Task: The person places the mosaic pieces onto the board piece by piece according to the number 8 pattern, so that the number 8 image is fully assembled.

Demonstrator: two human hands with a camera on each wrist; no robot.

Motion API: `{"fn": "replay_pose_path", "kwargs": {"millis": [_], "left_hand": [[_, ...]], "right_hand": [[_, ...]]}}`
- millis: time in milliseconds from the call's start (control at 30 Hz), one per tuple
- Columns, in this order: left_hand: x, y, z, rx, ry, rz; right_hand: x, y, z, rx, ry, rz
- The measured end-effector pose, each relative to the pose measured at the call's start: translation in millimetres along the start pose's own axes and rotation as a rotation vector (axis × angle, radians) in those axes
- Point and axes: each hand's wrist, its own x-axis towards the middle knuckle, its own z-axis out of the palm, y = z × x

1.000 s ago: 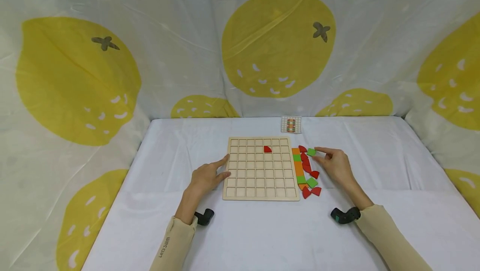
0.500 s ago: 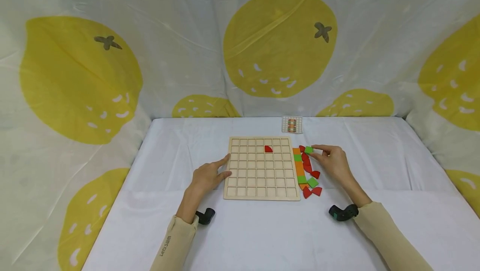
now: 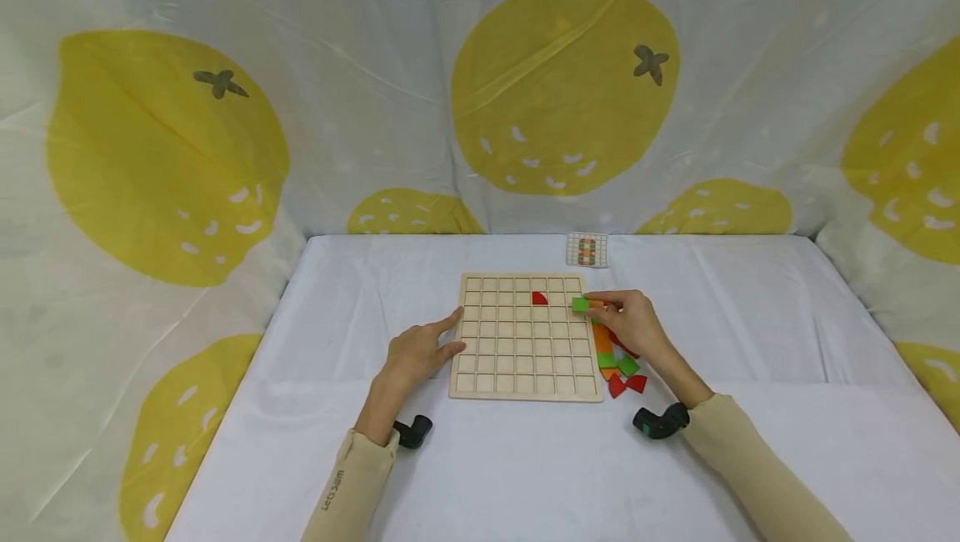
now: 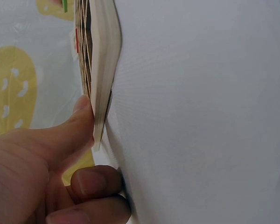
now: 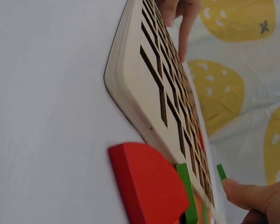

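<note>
My right hand (image 3: 632,322) pinches a green square tile (image 3: 580,304) between thumb and fingertips, over the right side of the wooden grid board (image 3: 525,393). In the right wrist view the green tile (image 5: 221,172) is seen edge-on, held above the board's surface. One red quarter-circle piece (image 3: 539,298) lies in a cell of the upper rows. My left hand (image 3: 414,352) touches the board's left edge with thumb and index finger spread apart. The left wrist view has the thumb (image 4: 74,126) against the board's side (image 4: 106,60), with other fingers curled below it.
Right of the board lie orange tiles (image 3: 603,338), another green tile (image 3: 628,366) and several red quarter-circle pieces (image 3: 636,383), partly hidden by my right hand. A small pattern card (image 3: 587,250) lies behind the board on the white cloth (image 3: 510,467).
My right hand has carried the green tile leftward from beside the loose pieces to over the board's right side. The left hand stays at the board's left edge.
</note>
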Motion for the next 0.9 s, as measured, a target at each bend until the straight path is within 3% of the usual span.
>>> {"fn": "replay_pose_path", "kwargs": {"millis": [467, 900], "left_hand": [[1.3, 0.6, 1.2, 0.009, 0.005, 0.005], [1.7, -1.3, 0.6, 0.012, 0.001, 0.002]], "right_hand": [[6.8, -17.7, 28.2, 0.068, -0.075, -0.058], [8.7, -21.5, 40.3, -0.005, -0.066, -0.031]]}}
